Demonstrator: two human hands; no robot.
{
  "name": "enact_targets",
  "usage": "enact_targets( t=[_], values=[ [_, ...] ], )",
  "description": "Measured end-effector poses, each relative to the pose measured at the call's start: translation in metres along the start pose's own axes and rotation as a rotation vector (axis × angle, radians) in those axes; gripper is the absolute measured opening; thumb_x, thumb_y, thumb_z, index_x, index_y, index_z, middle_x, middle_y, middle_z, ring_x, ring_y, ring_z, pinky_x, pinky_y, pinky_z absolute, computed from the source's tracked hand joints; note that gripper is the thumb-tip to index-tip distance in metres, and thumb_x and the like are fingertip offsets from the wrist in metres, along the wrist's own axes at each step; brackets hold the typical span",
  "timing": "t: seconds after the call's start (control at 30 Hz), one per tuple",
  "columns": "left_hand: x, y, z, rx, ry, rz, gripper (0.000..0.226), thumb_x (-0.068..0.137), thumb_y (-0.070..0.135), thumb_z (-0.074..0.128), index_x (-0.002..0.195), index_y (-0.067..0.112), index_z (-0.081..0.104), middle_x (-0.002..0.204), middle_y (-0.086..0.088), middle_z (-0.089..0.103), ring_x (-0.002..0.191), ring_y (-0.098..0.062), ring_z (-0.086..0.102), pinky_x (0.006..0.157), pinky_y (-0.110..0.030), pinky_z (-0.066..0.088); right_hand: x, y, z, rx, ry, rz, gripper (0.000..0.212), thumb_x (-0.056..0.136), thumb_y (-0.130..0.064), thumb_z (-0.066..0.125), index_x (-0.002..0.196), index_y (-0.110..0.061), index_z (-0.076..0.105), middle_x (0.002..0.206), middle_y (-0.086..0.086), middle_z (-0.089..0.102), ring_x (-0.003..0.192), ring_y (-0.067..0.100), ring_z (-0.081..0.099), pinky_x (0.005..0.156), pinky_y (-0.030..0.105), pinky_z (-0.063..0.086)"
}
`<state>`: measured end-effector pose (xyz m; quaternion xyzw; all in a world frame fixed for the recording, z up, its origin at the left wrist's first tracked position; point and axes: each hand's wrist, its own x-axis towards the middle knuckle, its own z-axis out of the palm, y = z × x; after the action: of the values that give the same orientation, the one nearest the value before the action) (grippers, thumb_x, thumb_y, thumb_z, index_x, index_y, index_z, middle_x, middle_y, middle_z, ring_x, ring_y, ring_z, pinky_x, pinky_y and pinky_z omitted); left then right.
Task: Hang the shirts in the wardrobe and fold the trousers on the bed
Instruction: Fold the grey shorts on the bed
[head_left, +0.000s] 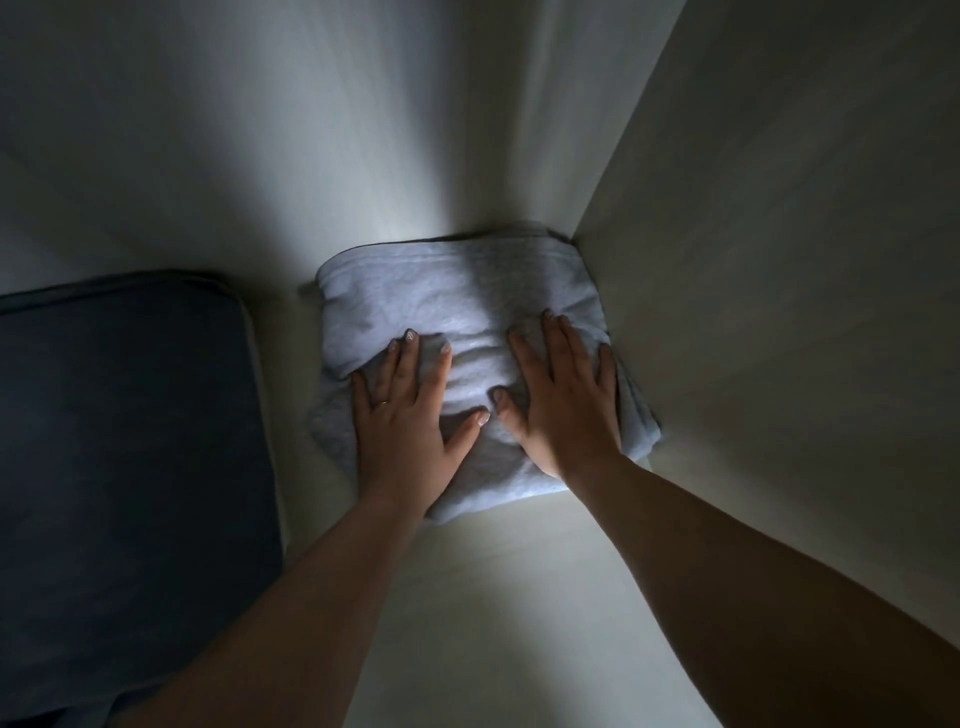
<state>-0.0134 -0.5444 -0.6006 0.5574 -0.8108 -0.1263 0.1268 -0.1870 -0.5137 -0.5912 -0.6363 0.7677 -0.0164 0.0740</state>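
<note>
Both forearms reach in; left hand (402, 415) and right hand (558, 400) are pressed flat, fingers spread, on folded grey garment (457, 296), nothing gripped; stack could be rumpled if pushed against side panel (779, 260)

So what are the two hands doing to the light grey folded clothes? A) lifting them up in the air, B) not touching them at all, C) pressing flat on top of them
C: the left hand and the right hand both lie flat, fingers spread, on top of the folded grey garment, which rests on the pale surface in the corner.
</note>
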Motion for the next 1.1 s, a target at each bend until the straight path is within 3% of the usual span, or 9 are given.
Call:
enact_targets(
  t=[0.2,0.27,0.33,0.43,0.53,0.67,0.83,0.97,1.1],
  values=[
    [0.008,0.000,-0.011,-0.064,-0.067,-0.003,0.079,0.078,0.054,0.066,0.145,0.023,0.038,0.157,-0.008,0.026,0.145,-0.023,0.023,0.115,-0.051,0.014,0.011,0.002,-0.007,0.004,-0.169,-0.003,0.074,0.086,-0.068,0.024,0.149,-0.036,0.003,0.160,0.002,-0.006,0.147,0.019,-0.005,0.114,0.054,-0.001],
    [0.010,0.002,-0.030,-0.279,-0.115,-0.043,0.065,0.082,0.037,0.070,0.139,0.017,0.047,0.145,-0.010,0.045,0.136,-0.022,0.040,0.113,-0.041,0.027,0.015,0.002,-0.029,0.101,-0.216,0.034,0.071,0.088,-0.054,0.048,0.149,-0.030,0.020,0.158,0.004,0.015,0.145,0.019,0.016,0.116,0.047,0.014],
    [0.005,0.009,-0.061,-0.645,-0.011,-0.171,0.043,0.086,0.015,0.068,0.127,0.012,0.058,0.114,-0.007,0.067,0.107,-0.019,0.063,0.098,-0.029,0.045,0.006,-0.005,-0.056,0.461,-0.057,0.132,0.056,0.087,-0.028,0.063,0.138,-0.019,0.043,0.134,0.006,0.054,0.124,0.020,0.049,0.106,0.027,0.034],
    [-0.022,0.021,-0.109,-0.876,0.155,-0.293,0.026,0.088,0.006,0.063,0.108,0.023,0.062,0.089,0.007,0.067,0.080,0.002,0.064,0.079,-0.011,0.048,-0.033,-0.030,-0.095,0.901,0.094,0.170,0.036,0.084,-0.003,0.064,0.118,-0.012,0.059,0.098,0.003,0.065,0.092,0.009,0.062,0.078,0.000,0.039],
    [-0.057,0.032,-0.157,-1.004,0.206,-0.348,0.022,0.088,0.005,0.063,0.099,0.023,0.063,0.087,0.008,0.067,0.075,0.010,0.062,0.070,-0.005,0.046,-0.077,-0.059,-0.136,1.072,0.081,0.110,0.029,0.084,-0.003,0.066,0.102,-0.025,0.063,0.092,-0.011,0.067,0.081,-0.009,0.061,0.074,0.003,0.043],
    [-0.107,0.036,-0.211,-1.048,0.273,-0.411,0.022,0.086,-0.001,0.063,0.102,0.014,0.066,0.077,0.007,0.064,0.064,0.010,0.058,0.063,-0.004,0.044,-0.127,-0.090,-0.187,1.170,0.093,0.021,0.033,0.084,-0.004,0.067,0.093,-0.036,0.061,0.089,-0.016,0.067,0.083,-0.008,0.063,0.077,0.007,0.045],
    [-0.171,0.032,-0.276,-1.103,0.308,-0.486,0.022,0.089,0.008,0.063,0.105,0.023,0.064,0.096,-0.003,0.070,0.086,-0.012,0.066,0.083,-0.026,0.050,-0.176,-0.136,-0.248,1.189,0.033,-0.158,0.026,0.085,-0.006,0.066,0.096,-0.030,0.063,0.095,-0.012,0.068,0.089,-0.001,0.064,0.080,0.008,0.045],
    [-0.219,0.033,-0.317,-1.200,0.442,-0.511,0.021,0.089,-0.001,0.059,0.104,0.013,0.063,0.087,-0.001,0.067,0.068,0.004,0.064,0.069,-0.012,0.051,-0.209,-0.170,-0.275,1.172,-0.061,-0.315,0.025,0.085,-0.009,0.066,0.095,-0.033,0.063,0.095,-0.018,0.067,0.081,-0.011,0.061,0.069,0.002,0.042],
    [-0.289,0.038,-0.352,-1.203,0.648,-0.562,0.020,0.087,-0.004,0.059,0.101,0.010,0.065,0.086,-0.008,0.065,0.074,-0.012,0.061,0.072,-0.025,0.048,-0.252,-0.205,-0.287,1.173,-0.231,-0.516,0.025,0.084,-0.003,0.066,0.096,-0.026,0.064,0.093,-0.016,0.065,0.076,-0.013,0.060,0.069,0.005,0.044]
  ],
)
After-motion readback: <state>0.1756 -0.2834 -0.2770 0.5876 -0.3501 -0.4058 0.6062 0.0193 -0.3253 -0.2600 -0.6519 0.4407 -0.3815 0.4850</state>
